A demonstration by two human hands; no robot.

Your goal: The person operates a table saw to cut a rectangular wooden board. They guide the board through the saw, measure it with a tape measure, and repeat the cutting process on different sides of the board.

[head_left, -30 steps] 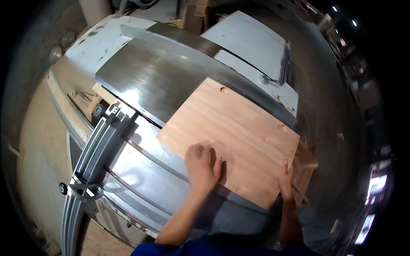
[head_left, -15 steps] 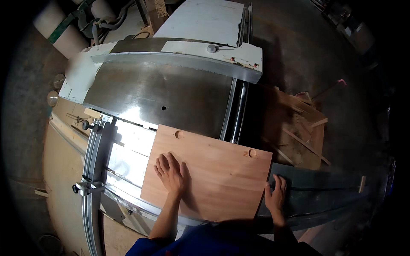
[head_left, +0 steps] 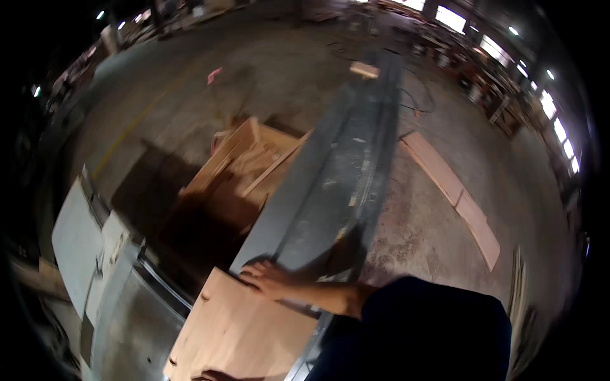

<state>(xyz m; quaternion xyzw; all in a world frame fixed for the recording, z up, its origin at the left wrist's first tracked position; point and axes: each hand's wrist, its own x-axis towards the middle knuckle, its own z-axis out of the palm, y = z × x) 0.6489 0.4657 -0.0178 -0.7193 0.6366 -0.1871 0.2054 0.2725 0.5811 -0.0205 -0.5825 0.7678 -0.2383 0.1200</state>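
At the sliding table (head_left: pixel 318 190) | right hand (head_left: pixel 268 283) open-fingered by the drilled wooden panel's edge (head_left: pixel 244 324) | left hand (head_left: pixel 213 376): can't tell fingers | I'd press evenly, keeping wood flat.

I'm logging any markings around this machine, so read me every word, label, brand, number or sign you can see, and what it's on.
None can be read.
Wooden panel: no legible lettering.
Long grey table: pale blurred marks; I can't tell whether any are writing.
Background clutter: too small and blurred to read.
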